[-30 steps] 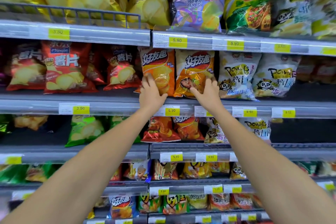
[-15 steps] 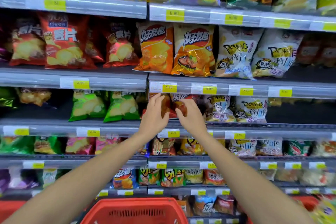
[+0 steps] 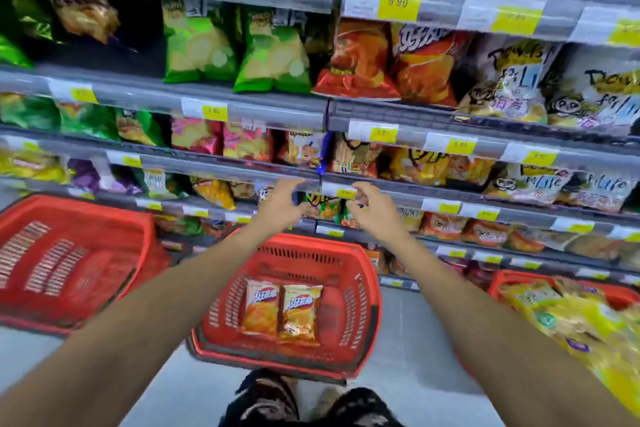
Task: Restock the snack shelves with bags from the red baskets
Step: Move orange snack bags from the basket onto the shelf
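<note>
Left hand (image 3: 281, 206) and right hand (image 3: 375, 215) hover empty at centre frame, fingers loosely apart. Two orange bags (image 3: 261, 308) lie flat in the red basket (image 3: 369, 291) at lower centre — reach down and pinch each by its top seam, without crushing.

Shop aisle: price-tagged snack shelves (image 3: 221, 107), red baskets (image 3: 360, 274).

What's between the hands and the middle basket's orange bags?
Head view: only the basket's far wall separates left hand and right hand from the orange bags.
</note>
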Demonstrator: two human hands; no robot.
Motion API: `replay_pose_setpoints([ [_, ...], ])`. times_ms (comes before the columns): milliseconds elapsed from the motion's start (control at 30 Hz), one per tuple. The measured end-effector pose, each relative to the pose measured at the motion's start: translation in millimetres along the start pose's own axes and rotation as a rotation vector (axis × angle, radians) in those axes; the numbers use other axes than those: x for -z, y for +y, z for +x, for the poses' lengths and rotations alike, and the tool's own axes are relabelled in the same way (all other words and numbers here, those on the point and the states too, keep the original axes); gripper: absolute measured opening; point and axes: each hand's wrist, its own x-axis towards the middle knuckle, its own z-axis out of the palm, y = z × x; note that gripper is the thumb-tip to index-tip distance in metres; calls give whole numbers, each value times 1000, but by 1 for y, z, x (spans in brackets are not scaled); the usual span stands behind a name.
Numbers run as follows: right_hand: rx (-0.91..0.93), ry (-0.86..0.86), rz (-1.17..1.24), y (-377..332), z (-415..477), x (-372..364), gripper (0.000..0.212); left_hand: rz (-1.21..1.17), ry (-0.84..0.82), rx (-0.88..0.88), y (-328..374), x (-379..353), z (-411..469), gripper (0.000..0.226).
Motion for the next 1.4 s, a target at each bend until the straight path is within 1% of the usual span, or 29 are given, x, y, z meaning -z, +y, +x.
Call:
replay_pose_setpoints([
  [33, -35, -46, 0, 7, -4, -12, 36, -16, -36, 55, -16, -5, -6, 52],
  [100, -112, -151, 6, 17, -10, -35, 41, -39, -97, 161, -53, -18, -15, 53],
  [167, -169, -231, 15, 31, -13, -60, 45, -25, -97, 254, -78, -27, -28, 64],
  [200, -203, -254, 21, 36, -15, -73, 45, -20, -91, 305, -89, -32, -34, 64],
  [267, -287, -268, 69, 47, -19, -99, 44, -16, -88, 394, -114, -47, -43, 48],
  [300, -330, -271, 99, 53, -20, -113, 43, -5, -94, 418, -127, -55, -47, 47],
  [433, -484, -306, 154, 79, -17, -169, 41, 21, -176, 529, -180, -91, -54, 58],
  [567, -594, -323, 177, 110, -8, -236, 37, 46, -229, 555, -241, -137, -47, 59],
  [667, -667, -375, 183, 137, -4, -293, 43, 63, -286, 619, -286, -173, -40, 63],
  [733, -660, -442, 154, 158, -3, -332, 47, 73, -320, 623, -316, -200, -34, 70],
  [833, -659, -524, 81, 195, -2, -389, 47, 13, -341, 639, -366, -247, -24, 81],
  [900, -671, -543, 16, 221, -1, -423, 48, -31, -340, 680, -408, -284, -17, 96],
  [967, -652, -559, -61, 249, 3, -455, 49, -41, -281, 717, -443, -320, -5, 110],
  [1033, -664, -567, -90, 276, 8, -484, 54, -35, -264, 766, -465, -346, 8, 112],
  [1100, -716, -561, -72, 305, 12, -515, 64, 40, -273, 800, -487, -369, 21, 106],
  [1167, -757, -547, -50, 333, 16, -546, 74, 134, -281, 782, -505, -393, 31, 104],
  [1233, -758, -545, -54, 358, 19, -573, 84, 176, -240, 774, -520, -415, 43, 106],
  [1333, -795, -535, -52, 388, 22, -604, 100, 218, -134, 879, -533, -440, 60, 115],
  [1400, -816, -507, -67, 399, 26, -619, 110, 256, -118, 879, -541, -452, 68, 116],
])
